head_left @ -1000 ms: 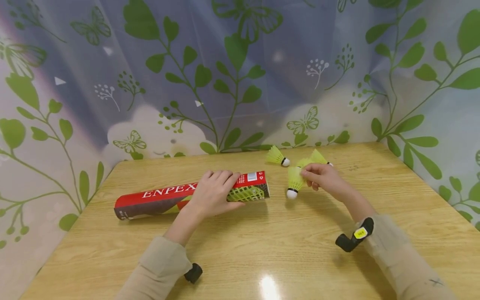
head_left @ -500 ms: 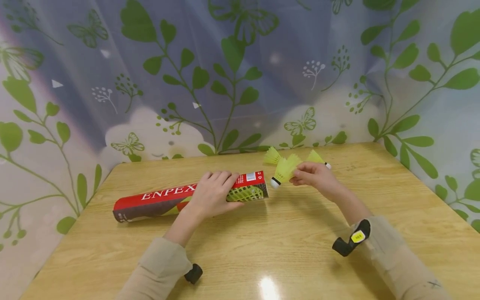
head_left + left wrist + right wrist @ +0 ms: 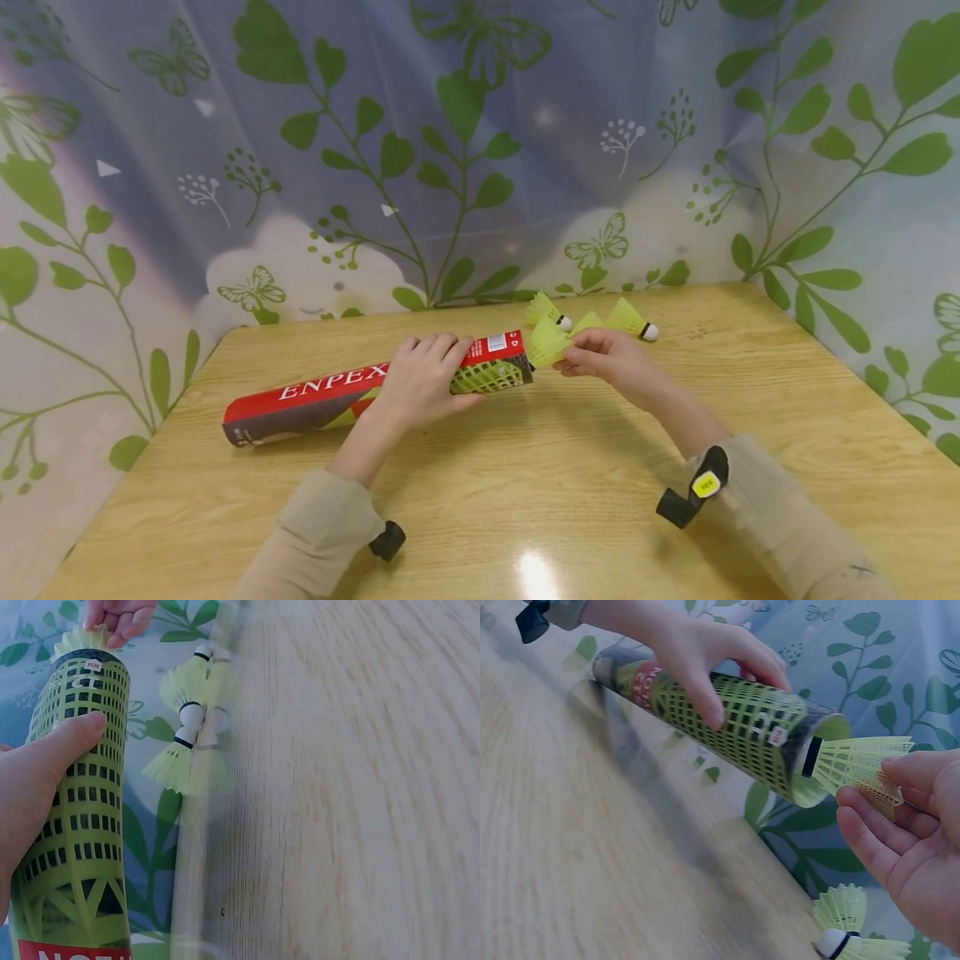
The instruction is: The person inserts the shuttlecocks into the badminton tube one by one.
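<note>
If right fingers (image 3: 874, 825), pinching a shuttlecock (image 3: 855, 766), tilt, it may snag. Left fingers (image 3: 761, 658) clamp the tube (image 3: 739, 742); slackening risks sliding toward left edge of counter (image 3: 172, 475)

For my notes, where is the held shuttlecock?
The shuttlecock is right of centre in the right wrist view, in the right hand, at the tube's mouth.

Right hand (image 3: 611, 364) now farther left, near the mouth of the tube (image 3: 300, 404). Pinched shuttlecock (image 3: 547, 343), earlier outside, now has its cork inside. Far-right loose shuttlecock (image 3: 627, 318) no longer partly hidden.
</note>
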The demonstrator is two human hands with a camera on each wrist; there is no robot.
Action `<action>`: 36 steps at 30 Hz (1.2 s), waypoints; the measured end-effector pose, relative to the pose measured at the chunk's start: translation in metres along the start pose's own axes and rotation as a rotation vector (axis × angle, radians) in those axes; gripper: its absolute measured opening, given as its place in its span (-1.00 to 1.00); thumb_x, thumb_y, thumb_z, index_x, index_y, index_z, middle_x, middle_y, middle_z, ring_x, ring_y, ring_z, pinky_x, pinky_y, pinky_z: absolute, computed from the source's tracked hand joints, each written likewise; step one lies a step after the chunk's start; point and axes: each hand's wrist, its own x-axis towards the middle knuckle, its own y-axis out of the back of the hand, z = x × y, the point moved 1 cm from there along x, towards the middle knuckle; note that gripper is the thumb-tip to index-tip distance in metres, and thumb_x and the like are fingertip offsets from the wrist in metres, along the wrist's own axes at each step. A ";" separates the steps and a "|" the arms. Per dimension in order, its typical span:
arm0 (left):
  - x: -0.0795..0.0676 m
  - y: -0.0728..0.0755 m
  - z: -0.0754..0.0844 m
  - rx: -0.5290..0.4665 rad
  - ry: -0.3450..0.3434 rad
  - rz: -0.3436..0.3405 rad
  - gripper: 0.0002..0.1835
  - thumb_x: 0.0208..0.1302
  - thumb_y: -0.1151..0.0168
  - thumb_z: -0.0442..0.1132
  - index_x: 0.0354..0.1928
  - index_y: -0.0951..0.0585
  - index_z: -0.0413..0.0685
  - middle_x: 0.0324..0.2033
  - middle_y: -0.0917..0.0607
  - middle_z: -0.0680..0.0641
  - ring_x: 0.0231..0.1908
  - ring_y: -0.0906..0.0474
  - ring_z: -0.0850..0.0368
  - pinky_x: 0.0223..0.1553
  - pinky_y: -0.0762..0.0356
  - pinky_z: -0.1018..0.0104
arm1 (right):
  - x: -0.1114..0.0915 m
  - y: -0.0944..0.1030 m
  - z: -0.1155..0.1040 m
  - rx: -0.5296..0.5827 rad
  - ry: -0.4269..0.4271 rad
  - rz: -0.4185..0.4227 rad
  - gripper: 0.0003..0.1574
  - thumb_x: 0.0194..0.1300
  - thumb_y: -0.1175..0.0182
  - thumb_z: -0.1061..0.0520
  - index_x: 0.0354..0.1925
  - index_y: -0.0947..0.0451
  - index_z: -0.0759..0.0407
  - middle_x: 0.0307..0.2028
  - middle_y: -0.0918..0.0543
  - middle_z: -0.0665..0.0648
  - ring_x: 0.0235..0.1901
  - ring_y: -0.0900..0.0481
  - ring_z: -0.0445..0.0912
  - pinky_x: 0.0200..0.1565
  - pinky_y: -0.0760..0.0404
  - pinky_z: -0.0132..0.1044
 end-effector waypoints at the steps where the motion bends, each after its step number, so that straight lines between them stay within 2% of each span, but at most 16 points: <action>1: 0.000 0.000 0.000 0.003 -0.001 0.002 -0.17 -0.21 -0.37 0.31 0.06 -0.53 -0.11 -0.19 -0.58 -0.06 -0.24 -0.56 0.01 -0.27 -0.43 0.15 | 0.000 -0.003 0.001 0.004 0.000 -0.008 -0.73 0.31 -0.11 0.18 -0.17 -0.44 0.41 -0.18 -0.64 0.27 -0.13 -0.61 0.04 0.05 -0.39 0.11; 6: 0.000 0.001 0.000 0.022 -0.016 0.017 -0.17 -0.21 -0.37 0.32 0.06 -0.54 -0.10 -0.21 -0.58 -0.06 -0.27 -0.56 0.02 -0.32 -0.42 0.17 | 0.000 -0.011 0.003 -0.075 -0.007 0.008 -0.68 0.30 -0.13 0.15 -0.11 -0.47 0.41 -0.17 -0.60 0.22 -0.15 -0.56 0.02 -0.03 -0.44 0.06; 9: 0.000 0.000 0.000 0.029 -0.023 0.020 -0.17 -0.21 -0.37 0.32 0.06 -0.54 -0.10 -0.21 -0.57 -0.06 -0.27 -0.56 0.02 -0.32 -0.41 0.17 | 0.000 -0.012 0.003 -0.136 -0.029 0.044 -0.62 0.27 -0.16 0.15 -0.06 -0.49 0.43 -0.18 -0.57 0.11 -0.19 -0.50 -0.12 -0.05 -0.43 0.00; 13: -0.001 -0.001 0.000 0.033 -0.027 0.029 -0.17 -0.22 -0.38 0.31 0.05 -0.55 -0.10 -0.22 -0.58 -0.06 -0.27 -0.56 0.02 -0.32 -0.42 0.16 | 0.000 -0.015 0.003 -0.151 -0.047 0.068 -0.60 0.21 -0.22 0.17 -0.07 -0.53 0.44 -0.22 -0.57 0.02 -0.18 -0.49 -0.15 0.01 -0.40 0.06; 23: -0.003 -0.002 0.000 0.024 -0.021 0.032 -0.18 -0.23 -0.38 0.32 0.03 -0.56 -0.11 -0.22 -0.58 -0.06 -0.26 -0.56 0.00 -0.29 -0.43 0.14 | 0.004 -0.019 0.005 -0.171 -0.048 0.065 -0.64 0.22 -0.21 0.19 -0.09 -0.55 0.44 -0.23 -0.61 0.08 -0.21 -0.53 -0.13 -0.01 -0.42 0.09; 30: -0.001 -0.001 0.002 0.025 -0.040 0.058 -0.18 -0.23 -0.37 0.32 0.03 -0.56 -0.11 -0.22 -0.59 -0.06 -0.26 -0.56 0.00 -0.31 -0.42 0.15 | 0.007 -0.023 0.006 -0.163 -0.036 0.041 -0.70 0.24 -0.19 0.17 -0.15 -0.58 0.40 -0.29 -0.59 0.05 -0.23 -0.52 -0.10 -0.03 -0.41 0.10; 36: -0.001 0.000 0.003 0.003 -0.024 0.059 -0.18 -0.25 -0.40 0.31 0.01 -0.57 -0.12 -0.22 -0.59 -0.07 -0.25 -0.56 -0.01 -0.30 -0.42 0.13 | 0.008 -0.025 0.005 -0.157 -0.043 0.046 -0.71 0.24 -0.18 0.19 -0.16 -0.58 0.42 -0.30 -0.59 0.05 -0.23 -0.52 -0.09 -0.01 -0.40 0.11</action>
